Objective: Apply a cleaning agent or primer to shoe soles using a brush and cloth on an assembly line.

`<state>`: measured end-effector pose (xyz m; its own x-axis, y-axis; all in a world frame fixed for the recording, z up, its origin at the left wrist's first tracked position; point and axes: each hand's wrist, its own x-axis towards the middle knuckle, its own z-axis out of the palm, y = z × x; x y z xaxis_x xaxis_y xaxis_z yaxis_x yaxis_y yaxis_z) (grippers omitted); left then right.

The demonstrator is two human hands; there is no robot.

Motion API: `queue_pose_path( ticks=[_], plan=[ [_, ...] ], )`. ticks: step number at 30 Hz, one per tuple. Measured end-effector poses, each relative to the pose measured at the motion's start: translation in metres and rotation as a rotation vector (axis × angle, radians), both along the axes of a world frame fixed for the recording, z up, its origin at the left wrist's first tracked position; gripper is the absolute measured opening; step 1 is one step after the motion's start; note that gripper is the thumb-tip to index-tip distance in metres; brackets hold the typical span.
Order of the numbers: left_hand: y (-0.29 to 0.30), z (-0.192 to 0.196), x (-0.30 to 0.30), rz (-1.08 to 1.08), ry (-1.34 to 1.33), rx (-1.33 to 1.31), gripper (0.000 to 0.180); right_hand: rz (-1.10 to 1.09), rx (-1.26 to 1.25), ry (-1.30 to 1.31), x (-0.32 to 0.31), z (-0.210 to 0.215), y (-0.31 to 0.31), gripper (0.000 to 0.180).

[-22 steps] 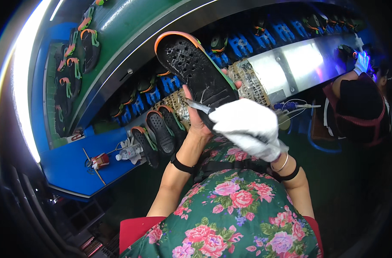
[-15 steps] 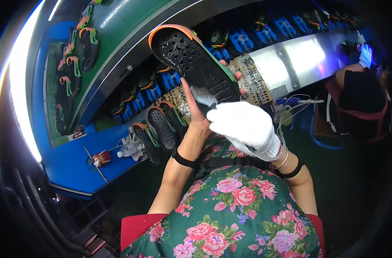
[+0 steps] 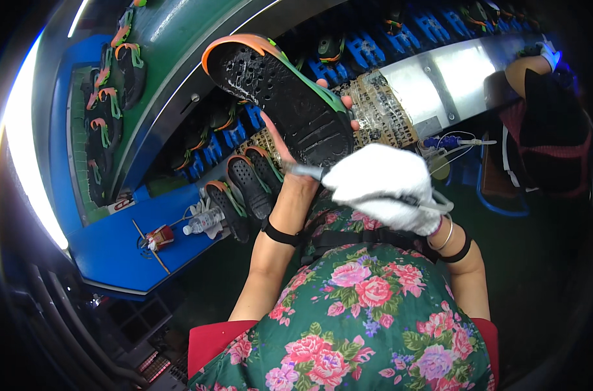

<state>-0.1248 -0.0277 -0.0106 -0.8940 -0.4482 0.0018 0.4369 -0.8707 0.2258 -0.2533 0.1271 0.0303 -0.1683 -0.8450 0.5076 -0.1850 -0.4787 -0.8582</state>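
My left hand (image 3: 290, 161) grips a black shoe sole (image 3: 303, 120) from beneath, its thumb along the left edge and fingertips round the right edge. The sole's hollow side faces up, with holes at the far end and a rim going from orange to green. Wet, shiny streaks lie on its inner face. My right hand (image 3: 382, 189), in a white knitted glove, is closed round a brush (image 3: 306, 171). The blurred brush head is by the sole's near end, over my left wrist; whether it touches is unclear. A thin tube runs beside the glove.
Several similar soles (image 3: 252, 182) lean at a blue table (image 3: 114, 247) with a plastic bottle (image 3: 204, 221) and a small red-wrapped item (image 3: 158, 240). A conveyor with blue holders (image 3: 365, 52) curves ahead, behind a metal rail (image 3: 465, 72). Another person's gloved hand (image 3: 549, 55) is far right.
The sole has shifted a little left and up in my left hand. My right hand has drawn the brush from the sole's middle down to its near end.
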Motion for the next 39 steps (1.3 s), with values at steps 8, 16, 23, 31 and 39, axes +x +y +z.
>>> queue_pose_path(
  ticks=[8, 16, 23, 31, 39],
  plan=[
    [-0.008, -0.001, 0.0, -0.074, -0.013, 0.026, 0.116, 0.017, -0.014, 0.076, 0.005, 0.004, 0.001, 0.022],
    [-0.021, -0.008, 0.009, -0.134, -0.138, -0.032, 0.115, -0.012, -0.094, 0.26, 0.008, -0.003, -0.002, 0.019],
    [-0.017, 0.002, 0.005, -0.207, -0.029, -0.118, 0.104, -0.082, 0.09, -0.001, -0.002, -0.005, -0.002, 0.018],
    [-0.034, -0.001, 0.003, -0.293, -0.163, -0.248, 0.1, 0.001, -0.081, 0.314, 0.018, -0.002, 0.001, 0.031],
    [-0.056, -0.031, 0.029, -0.349, -0.36, -0.209, 0.102, 0.003, -0.096, 0.44, -0.002, -0.004, -0.001, 0.033]
  ],
)
